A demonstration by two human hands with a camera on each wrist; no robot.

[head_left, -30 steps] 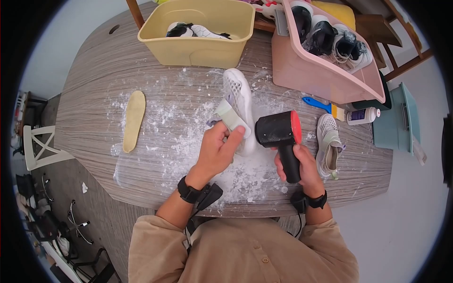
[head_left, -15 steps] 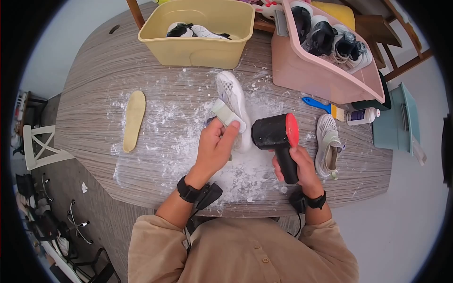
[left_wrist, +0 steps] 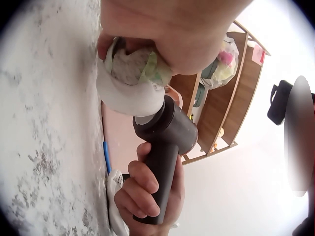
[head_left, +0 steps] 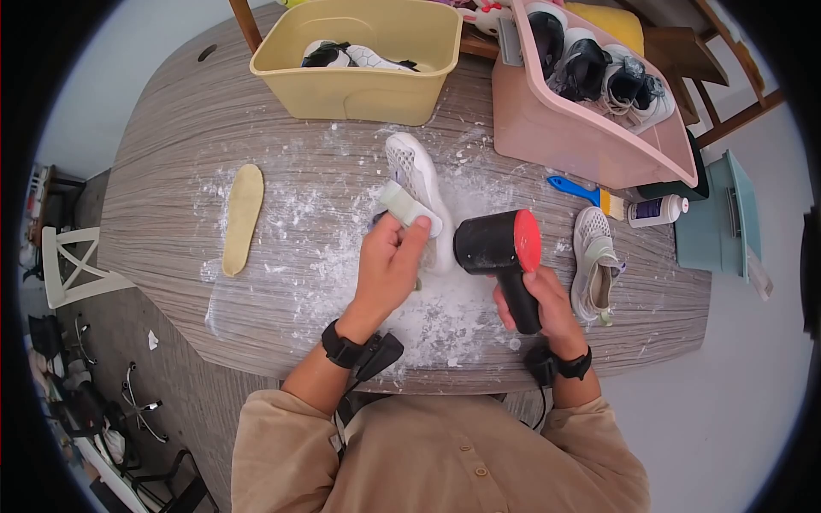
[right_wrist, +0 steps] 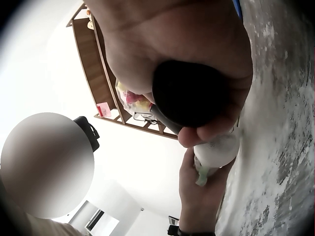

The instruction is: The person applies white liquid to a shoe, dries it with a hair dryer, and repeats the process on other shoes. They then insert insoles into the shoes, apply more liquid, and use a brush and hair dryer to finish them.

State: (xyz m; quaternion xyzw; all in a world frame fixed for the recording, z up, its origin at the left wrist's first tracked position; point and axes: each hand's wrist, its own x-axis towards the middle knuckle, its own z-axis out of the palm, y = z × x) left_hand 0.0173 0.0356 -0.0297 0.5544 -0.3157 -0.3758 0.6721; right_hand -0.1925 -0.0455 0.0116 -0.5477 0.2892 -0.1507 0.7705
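Note:
A white shoe with a perforated toe tilts over the powdery middle of the table, toe pointing away. My left hand pinches its pale green strap between thumb and fingers, hiding the heel part. In my right hand is a black hair dryer with a red rear end, gripped by its handle. Its nozzle faces the shoe's side from close by; in the left wrist view the dryer overlaps the white sole. The matching shoe lies right of the right hand.
White powder covers much of the table. A beige insole lies at left. Behind stand a yellow bin and a pink bin, both holding shoes. A blue-handled brush, a white bottle and a teal bin are at right.
The held shoe has shifted a little left and its toe has swung left. The hair dryer has moved slightly left along with it. Both hands keep their grips.

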